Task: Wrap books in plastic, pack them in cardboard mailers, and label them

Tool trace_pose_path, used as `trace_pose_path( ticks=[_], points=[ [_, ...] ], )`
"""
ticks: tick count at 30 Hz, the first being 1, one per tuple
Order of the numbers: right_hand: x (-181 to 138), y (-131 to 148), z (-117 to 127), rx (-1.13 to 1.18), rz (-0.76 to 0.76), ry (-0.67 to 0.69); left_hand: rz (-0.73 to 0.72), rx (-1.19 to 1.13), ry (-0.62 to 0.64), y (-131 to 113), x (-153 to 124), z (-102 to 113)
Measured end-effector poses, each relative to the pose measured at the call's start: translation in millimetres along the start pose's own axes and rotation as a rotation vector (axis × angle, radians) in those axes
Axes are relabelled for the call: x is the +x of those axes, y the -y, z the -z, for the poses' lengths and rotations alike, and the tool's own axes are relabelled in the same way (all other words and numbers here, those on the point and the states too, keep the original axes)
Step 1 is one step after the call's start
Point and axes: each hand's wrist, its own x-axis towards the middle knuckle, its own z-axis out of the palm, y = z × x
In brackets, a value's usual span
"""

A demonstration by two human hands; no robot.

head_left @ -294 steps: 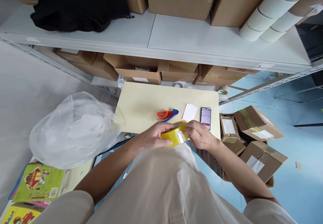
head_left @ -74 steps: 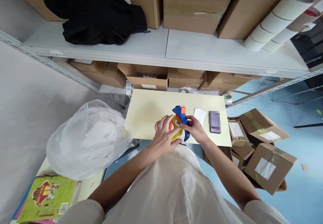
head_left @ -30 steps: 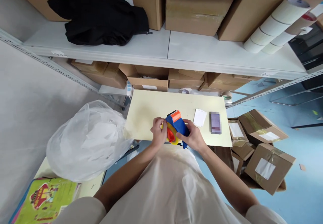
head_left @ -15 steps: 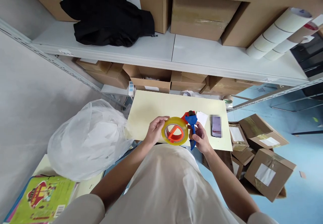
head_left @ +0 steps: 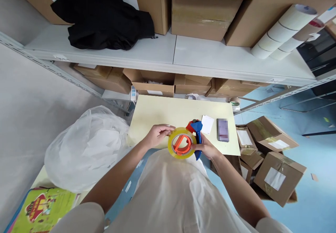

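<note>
- Tape roll (head_left: 181, 131): yellow, fitted round the orange hub of the blue-handled tape dispenser (head_left: 198, 138), seen across the table's (head_left: 157, 110) near edge.
- Right hand (head_left: 207, 148): at the roll's three o'clock, closed round the dispenser's handle.
- Left hand (head_left: 158, 135): at ten o'clock, fingers half curled against the roll's rim; whether it grips tape, I cannot tell.
- Paper slips (head_left: 207, 124): two o'clock, left of the phone (head_left: 223, 129).

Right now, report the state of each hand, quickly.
Left hand: fingertips at the rim of the yellow tape roll; whether they pinch it cannot be told.
Right hand: closed, holding the blue-and-orange tape dispenser.
</note>
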Motion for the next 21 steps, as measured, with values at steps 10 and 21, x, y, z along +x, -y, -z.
trace_pose_path(
  ticks=[10, 21],
  points=[
    [-3.8, 15.1, 23.0, 0.085, -0.073, 0.196, -0.19, 0.128, -0.038, -37.5, 34.2, 46.1],
    [2.0, 4.1, 7.4, 0.235, 0.045, -0.072, 0.32, -0.586, 0.141, 1.6, -27.5, -33.3]
  ],
)
